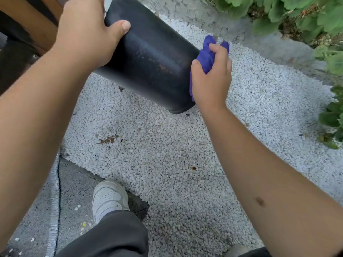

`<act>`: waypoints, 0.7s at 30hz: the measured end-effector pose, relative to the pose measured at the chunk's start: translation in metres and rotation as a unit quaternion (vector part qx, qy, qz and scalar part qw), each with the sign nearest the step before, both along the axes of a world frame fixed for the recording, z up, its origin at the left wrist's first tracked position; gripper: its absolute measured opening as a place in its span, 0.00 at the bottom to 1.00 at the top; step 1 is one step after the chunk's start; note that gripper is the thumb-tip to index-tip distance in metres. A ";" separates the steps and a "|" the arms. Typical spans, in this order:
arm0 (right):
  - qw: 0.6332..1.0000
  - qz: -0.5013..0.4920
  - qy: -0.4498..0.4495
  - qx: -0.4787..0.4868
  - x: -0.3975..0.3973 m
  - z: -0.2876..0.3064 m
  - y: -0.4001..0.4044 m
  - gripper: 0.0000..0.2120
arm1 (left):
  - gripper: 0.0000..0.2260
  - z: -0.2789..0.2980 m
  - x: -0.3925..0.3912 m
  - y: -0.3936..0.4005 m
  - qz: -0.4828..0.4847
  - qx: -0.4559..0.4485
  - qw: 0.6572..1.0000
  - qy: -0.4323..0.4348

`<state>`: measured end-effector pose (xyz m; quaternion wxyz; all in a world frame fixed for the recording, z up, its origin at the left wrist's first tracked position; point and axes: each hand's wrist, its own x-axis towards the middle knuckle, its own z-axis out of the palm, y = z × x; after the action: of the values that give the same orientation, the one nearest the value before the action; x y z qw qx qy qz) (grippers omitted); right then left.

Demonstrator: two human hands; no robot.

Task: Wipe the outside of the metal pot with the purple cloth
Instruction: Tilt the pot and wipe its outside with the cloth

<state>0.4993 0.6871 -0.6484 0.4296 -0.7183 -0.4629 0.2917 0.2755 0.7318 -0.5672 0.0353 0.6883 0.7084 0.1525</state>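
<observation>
Nearest, down at the bottom edge, a leg in dark grey trousers point(111, 236) ends in a white sneaker point(108, 198) planted on a grey paved strip point(72, 184) beside a bed of white gravel point(167, 154). A dry brown leaf point(107, 140) lies on the gravel just ahead of the shoe.

Above that, both bare forearms reach forward to the metal pot point(148, 58), which is held in the air over the gravel, tipped on its side so its base points down and to the right and its mouth points up and away to the left. What the pot holds cannot be told, since the opening faces away and only the outer wall shows. That wall is dark, nearly black and matte, with rusty brown speckles and scuffs across its middle and a soft band of reflected light running along its length.

The left hand point(83, 32) grips the pot near its rim, thumb pressed flat across the outer wall. The right hand point(211, 78) clutches the bunched purple cloth point(207, 54), fingers curled round it, holding the wad against the pot's base end.

Farther off, a pale concrete border point(232, 28) edges the gravel, with green leafy plants point(297, 13) beyond it, and brown timber point(27, 21) at the upper left.
</observation>
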 end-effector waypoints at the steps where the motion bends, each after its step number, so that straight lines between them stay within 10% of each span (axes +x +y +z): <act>1: 1.000 -0.007 -0.002 0.015 -0.004 -0.004 -0.008 0.20 | 0.20 0.001 0.002 0.002 0.003 -0.001 1.000 0.001; 13: 0.999 0.016 -0.010 0.040 0.002 -0.013 -0.002 0.21 | 0.18 -0.013 -0.005 -0.020 0.030 0.040 0.984 -0.173; 21: 0.999 0.002 0.039 0.023 0.012 -0.004 0.002 0.19 | 0.23 0.006 0.000 -0.017 0.025 0.059 0.990 -0.128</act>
<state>0.5112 0.6892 -0.6523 0.4630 -0.6955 -0.4537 0.3100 0.2758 0.7146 -0.5613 0.0816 0.6456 0.7051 0.2817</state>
